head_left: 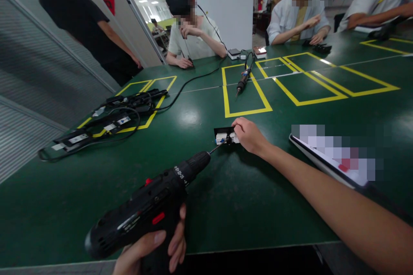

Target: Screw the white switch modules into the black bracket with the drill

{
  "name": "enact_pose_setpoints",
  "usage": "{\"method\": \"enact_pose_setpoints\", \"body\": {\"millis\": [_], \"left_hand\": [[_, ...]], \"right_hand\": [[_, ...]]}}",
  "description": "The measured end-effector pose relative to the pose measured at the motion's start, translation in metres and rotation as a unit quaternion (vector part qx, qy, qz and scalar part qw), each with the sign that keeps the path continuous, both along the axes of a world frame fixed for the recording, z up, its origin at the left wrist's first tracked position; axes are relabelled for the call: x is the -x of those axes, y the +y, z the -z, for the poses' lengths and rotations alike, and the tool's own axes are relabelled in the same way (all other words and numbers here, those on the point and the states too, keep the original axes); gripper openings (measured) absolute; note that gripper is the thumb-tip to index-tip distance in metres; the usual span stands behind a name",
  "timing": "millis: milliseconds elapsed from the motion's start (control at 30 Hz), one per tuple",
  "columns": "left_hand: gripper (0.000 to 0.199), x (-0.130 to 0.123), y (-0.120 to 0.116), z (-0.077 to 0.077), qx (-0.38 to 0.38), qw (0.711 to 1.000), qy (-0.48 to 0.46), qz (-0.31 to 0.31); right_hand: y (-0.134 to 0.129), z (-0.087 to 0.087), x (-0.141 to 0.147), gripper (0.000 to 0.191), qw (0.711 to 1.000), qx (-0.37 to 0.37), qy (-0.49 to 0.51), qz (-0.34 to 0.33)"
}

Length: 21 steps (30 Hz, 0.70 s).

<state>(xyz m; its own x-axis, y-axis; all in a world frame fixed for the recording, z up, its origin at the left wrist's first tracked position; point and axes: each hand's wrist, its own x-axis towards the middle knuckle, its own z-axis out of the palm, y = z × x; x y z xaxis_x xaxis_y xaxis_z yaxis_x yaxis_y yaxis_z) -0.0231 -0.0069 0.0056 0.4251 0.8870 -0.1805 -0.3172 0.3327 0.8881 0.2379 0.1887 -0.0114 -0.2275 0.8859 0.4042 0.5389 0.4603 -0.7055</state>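
My left hand (176, 240) is wrapped round the grip of a black cordless drill (155, 202) with red buttons. The drill points up and to the right, and its long thin bit (217, 148) reaches a small black plate (222, 129) carrying white blocks and a bit of blue. Whether the tip sits in a screw is too small to tell. My right hand (247, 133) grips the right end of this plate and holds it at the green table. Its fingers are closed and partly cover the white block there.
Yellow tape rectangles mark the green table (190, 116). Black bars with cables (119, 116) lie at the left. A corded electric screwdriver (244, 80) rests in one rectangle. A tablet-like device (322, 159) lies at the right. Several people sit or stand around.
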Motion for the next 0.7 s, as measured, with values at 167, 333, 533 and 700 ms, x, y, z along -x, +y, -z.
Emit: {"method": "enact_pose_setpoints", "body": {"millis": [167,333,533,700], "left_hand": [[0.033,0.0004,-0.0005,0.0012,0.0,1.0,-0.001,0.0],[0.033,0.0027,-0.0012,0.0041,-0.001,1.0,0.005,-0.004],[0.033,0.0019,-0.001,0.0031,-0.002,1.0,0.004,0.001],[0.032,0.0016,-0.0017,0.002,0.0,1.0,0.004,-0.002]], "right_hand": [[0.0006,0.0015,0.0005,0.023,1.0,-0.002,-0.002,-0.002],[0.0014,0.0028,0.0007,0.023,1.0,-0.007,-0.003,-0.001],[0.0007,0.0024,0.0006,0.022,1.0,-0.006,-0.001,-0.002],[0.0004,0.002,0.0003,0.023,1.0,0.0,-0.001,0.002]]}}
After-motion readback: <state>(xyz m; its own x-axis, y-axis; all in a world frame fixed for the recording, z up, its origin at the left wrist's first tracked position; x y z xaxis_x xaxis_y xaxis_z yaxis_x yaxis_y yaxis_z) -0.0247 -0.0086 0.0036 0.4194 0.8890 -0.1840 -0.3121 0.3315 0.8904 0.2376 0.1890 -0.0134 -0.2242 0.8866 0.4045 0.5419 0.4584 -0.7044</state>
